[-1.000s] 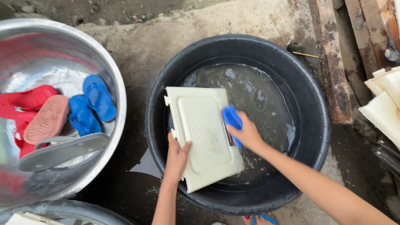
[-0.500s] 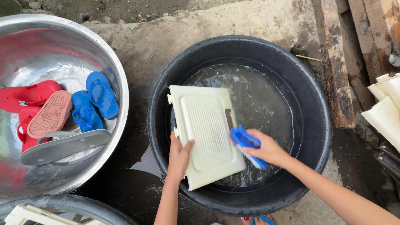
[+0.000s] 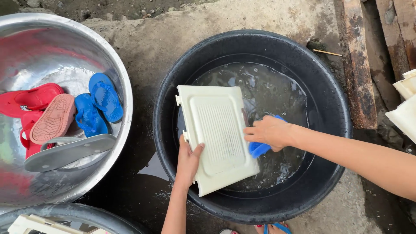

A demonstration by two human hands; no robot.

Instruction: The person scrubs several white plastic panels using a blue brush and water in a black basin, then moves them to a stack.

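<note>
— Looking down from the head camera, what does the person have in hand?

— A cream plastic panel (image 3: 216, 136) with a ribbed middle, propped at a slant in a black round tub (image 3: 173, 93) of murky, soapy water. The left hand (image 3: 188, 162) is closed on the panel's near-left edge, at about seven o'clock on the panel, thumb lying across its face.

— And the right?

— The right hand (image 3: 269, 131) comes in from three o'clock, fingers wrapped around a blue scrub brush (image 3: 259, 148). The hand hides most of the brush; only its blue end shows below the palm and a sliver above the knuckles. It sits at the panel's right edge, just above the water.

— Where does the tub stand?

— On wet concrete ground (image 3: 242, 17), centre of view. At nine o'clock from it is a large shiny metal basin (image 3: 117, 65) holding a pair of blue flip-flops (image 3: 97, 108), red flip-flops (image 3: 30, 99), one turned sole up, and a grey flip-flop (image 3: 69, 151).

— Anything else?

— Weathered wooden planks (image 3: 359, 73) at two o'clock, and cream panels stacked (image 3: 405, 112) at the right edge.
</note>
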